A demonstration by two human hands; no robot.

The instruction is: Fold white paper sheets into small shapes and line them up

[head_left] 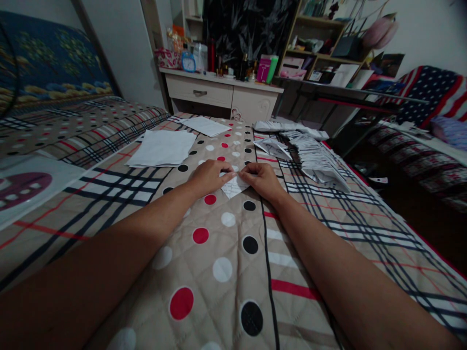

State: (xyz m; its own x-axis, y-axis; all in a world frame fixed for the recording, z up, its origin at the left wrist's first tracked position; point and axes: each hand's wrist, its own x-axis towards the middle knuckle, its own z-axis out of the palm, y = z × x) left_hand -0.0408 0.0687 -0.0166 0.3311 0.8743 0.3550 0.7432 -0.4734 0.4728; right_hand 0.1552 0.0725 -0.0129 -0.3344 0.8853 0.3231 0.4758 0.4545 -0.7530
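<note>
The small white paper (233, 188) is over the spotted bed cover (219, 248), right between the two hands, with one corner pointing back at the person. The left hand (208, 175) pinches it with thumb and fingers, and the right hand (263, 181) pinches it too, close beside. To the left lies a pile of white sheets (160, 148). To the right is a long row of folded papers (315, 158) (they lean over like tired dominoes). Past the bed, a blue clock (188, 62) sits on a white desk (197, 91).
</note>
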